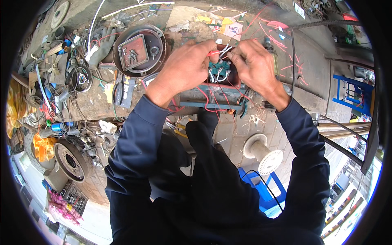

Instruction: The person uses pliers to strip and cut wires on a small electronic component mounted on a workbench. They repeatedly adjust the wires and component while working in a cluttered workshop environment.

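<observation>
Both my hands work above a dark box (234,75) holding a teal terminal block (220,70) with white wires (212,76) fixed to it. My left hand (185,67) is closed in a pinch, with a short red wire (212,53) at its fingertips. My right hand (255,65) is closed too, pinching a thin wire end just right of the red one; the exact tip is hidden by the fingers. Pale wires (224,50) rise between the two hands. Red wires (207,98) hang in loops over the box's near side.
Left of my left hand stands a round metal housing (157,34) with a square cover (132,52) of bolts inside. Pliers (119,92) lie nearby. Cluttered parts cover the far left. A white spool (269,162) and a blue stool (265,190) are on the floor; red wire scraps lie at right.
</observation>
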Demonstrator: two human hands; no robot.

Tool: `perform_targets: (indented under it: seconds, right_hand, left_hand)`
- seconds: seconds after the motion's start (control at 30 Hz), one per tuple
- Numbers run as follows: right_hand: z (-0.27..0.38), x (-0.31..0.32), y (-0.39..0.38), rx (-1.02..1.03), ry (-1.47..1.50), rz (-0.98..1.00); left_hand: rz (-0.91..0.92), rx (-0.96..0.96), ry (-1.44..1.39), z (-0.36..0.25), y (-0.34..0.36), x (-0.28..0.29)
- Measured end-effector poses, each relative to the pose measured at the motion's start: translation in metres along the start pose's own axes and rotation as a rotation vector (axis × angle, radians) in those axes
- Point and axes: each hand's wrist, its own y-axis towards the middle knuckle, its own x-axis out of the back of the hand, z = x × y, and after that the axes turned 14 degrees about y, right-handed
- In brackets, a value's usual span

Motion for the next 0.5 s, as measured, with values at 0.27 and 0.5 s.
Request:
perform_targets:
  seconds: [0.27,0.5]
  right_hand:
    - [0.001,0.004,0.016,-0.247,0.129,0.094]
    - [-0.002,0.002,0.019,-0.27,0.121,0.101]
  left_hand:
    - [-0.014,-0.003,-0.114,-0.004,-0.001,0.005]
    - [-0.027,-0.062,-0.036,-0.004,0.0,0.002]
